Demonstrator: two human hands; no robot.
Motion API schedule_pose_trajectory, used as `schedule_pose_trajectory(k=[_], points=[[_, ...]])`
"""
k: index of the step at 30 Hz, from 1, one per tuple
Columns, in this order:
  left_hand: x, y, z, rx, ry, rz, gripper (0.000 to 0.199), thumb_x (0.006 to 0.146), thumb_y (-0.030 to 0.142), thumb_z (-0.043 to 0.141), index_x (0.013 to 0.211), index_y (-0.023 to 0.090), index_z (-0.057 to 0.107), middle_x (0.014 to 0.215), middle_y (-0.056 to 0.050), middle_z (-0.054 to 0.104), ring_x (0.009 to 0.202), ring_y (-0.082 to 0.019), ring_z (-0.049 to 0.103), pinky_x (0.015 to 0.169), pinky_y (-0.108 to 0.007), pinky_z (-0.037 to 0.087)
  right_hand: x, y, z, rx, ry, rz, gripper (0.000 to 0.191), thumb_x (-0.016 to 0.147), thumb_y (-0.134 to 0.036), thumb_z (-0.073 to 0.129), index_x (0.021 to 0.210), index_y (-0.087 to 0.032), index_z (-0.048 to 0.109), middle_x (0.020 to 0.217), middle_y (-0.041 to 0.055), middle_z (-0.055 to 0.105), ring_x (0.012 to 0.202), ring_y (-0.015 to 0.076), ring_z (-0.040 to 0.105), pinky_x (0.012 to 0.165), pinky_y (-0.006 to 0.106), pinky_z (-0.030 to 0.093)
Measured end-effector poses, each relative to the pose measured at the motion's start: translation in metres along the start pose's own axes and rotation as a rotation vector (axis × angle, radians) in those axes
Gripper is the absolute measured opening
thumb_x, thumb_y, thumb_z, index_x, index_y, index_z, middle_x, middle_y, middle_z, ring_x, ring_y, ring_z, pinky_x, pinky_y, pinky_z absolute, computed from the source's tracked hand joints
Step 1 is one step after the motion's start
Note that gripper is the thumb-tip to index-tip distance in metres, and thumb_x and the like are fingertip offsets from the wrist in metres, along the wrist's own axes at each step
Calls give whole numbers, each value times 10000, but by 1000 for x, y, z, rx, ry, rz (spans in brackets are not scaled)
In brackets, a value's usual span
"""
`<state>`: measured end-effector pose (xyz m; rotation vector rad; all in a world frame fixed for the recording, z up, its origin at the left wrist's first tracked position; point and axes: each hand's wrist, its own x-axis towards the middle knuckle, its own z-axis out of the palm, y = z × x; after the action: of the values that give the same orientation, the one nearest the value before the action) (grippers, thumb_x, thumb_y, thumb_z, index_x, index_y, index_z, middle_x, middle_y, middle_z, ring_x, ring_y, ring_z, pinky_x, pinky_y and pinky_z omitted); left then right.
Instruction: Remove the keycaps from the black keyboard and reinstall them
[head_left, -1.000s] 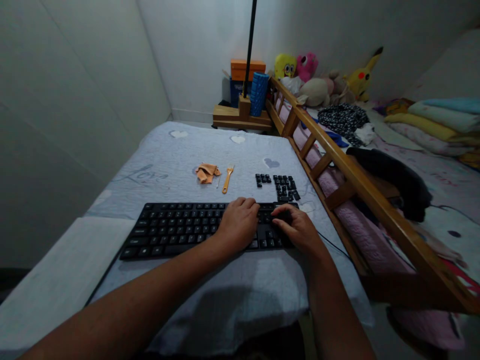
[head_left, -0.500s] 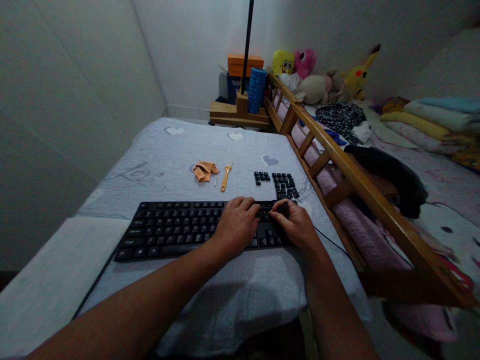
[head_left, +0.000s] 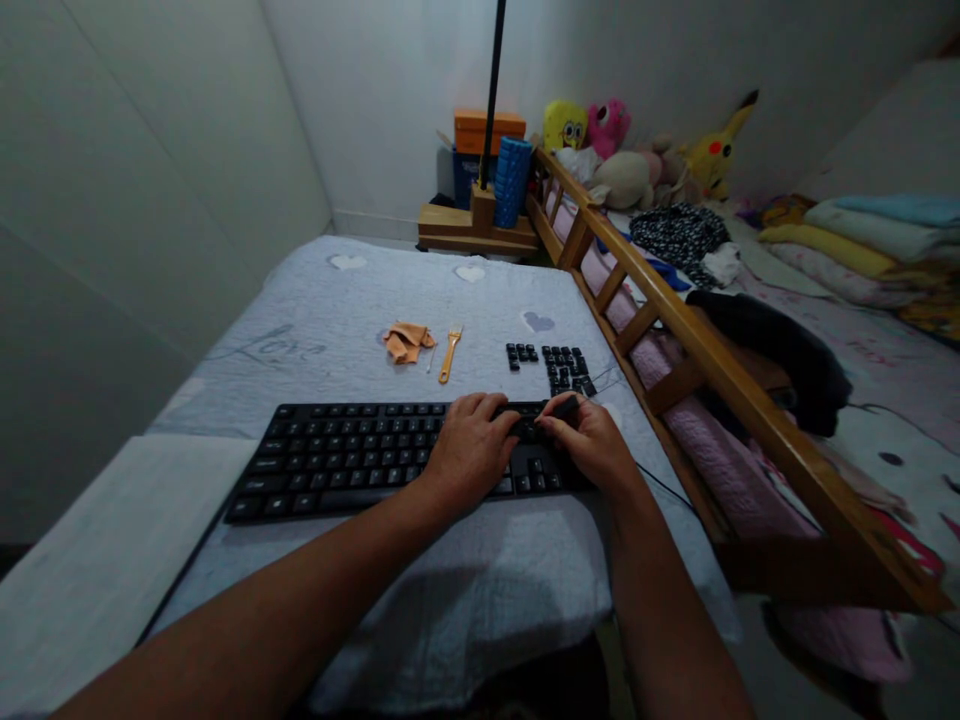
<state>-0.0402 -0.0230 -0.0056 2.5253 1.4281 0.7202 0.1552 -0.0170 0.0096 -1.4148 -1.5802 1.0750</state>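
Two bare hands work at the right part of a black keyboard (head_left: 352, 450), which lies on a pale bedspread (head_left: 375, 290). The left hand (head_left: 471, 440) rests palm down on its keys, fingers loosely curled, gripping nothing visible. The right hand (head_left: 589, 435) has thumb and forefinger nearly closed around a small dark tool (head_left: 568, 406), its tip too small to tell. Just beyond the keyboard lie loose black keycaps (head_left: 568, 368); left of them are a yellow-handled brush (head_left: 450, 355), a cotton swab (head_left: 431, 358) and a crumpled orange cloth (head_left: 408, 342).
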Motion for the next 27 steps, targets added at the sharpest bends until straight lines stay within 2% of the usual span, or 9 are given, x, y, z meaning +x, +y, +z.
schedule_pose_trajectory(k=[4, 10, 15, 20, 24, 27], points=[[0, -2, 0, -38, 36, -4, 265, 848, 307, 703, 1094, 209, 693, 1208, -79, 642, 1142, -285, 526, 1040, -495, 389, -3, -2, 5, -28, 10, -107, 142, 824, -315, 649, 897, -196, 621, 833, 18, 679, 704, 150, 601, 663, 274, 463], [0, -1, -4, -108, 66, -8, 149, 841, 268, 717, 979, 212, 725, 1067, -52, 685, 1076, -262, 563, 1092, -540, 331, -7, -6, 9, -83, 11, -189, 92, 840, -276, 634, 893, -203, 646, 864, 23, 700, 794, 170, 644, 751, 290, 477], [1, 0, -6, -101, 60, -1, 109, 845, 241, 709, 948, 217, 734, 997, -39, 707, 1049, -257, 584, 1100, -559, 313, -9, -7, 13, -74, 33, -202, 69, 835, -254, 628, 883, -205, 639, 839, 15, 689, 772, 166, 636, 728, 281, 477], [1, 1, -6, -102, 77, -2, 104, 850, 236, 702, 949, 225, 732, 995, -36, 718, 1074, -254, 587, 1120, -563, 290, -11, -7, 15, -50, 124, -217, 35, 817, -228, 621, 829, -201, 639, 794, 8, 661, 707, 156, 605, 680, 273, 462], [1, 1, -7, -103, 87, -10, 100, 848, 228, 704, 945, 224, 730, 987, -36, 718, 1057, -249, 593, 1119, -560, 296, -12, -7, 13, 4, 216, -208, 156, 883, -295, 557, 771, -203, 616, 706, -10, 596, 642, 147, 555, 647, 278, 442], [1, 1, -6, -110, 100, -12, 98, 849, 224, 705, 944, 215, 727, 988, -36, 714, 1046, -246, 593, 1112, -553, 305, -11, -6, 11, -80, 210, -301, 231, 911, -258, 484, 720, -201, 602, 765, 13, 596, 770, 171, 581, 770, 306, 453]])
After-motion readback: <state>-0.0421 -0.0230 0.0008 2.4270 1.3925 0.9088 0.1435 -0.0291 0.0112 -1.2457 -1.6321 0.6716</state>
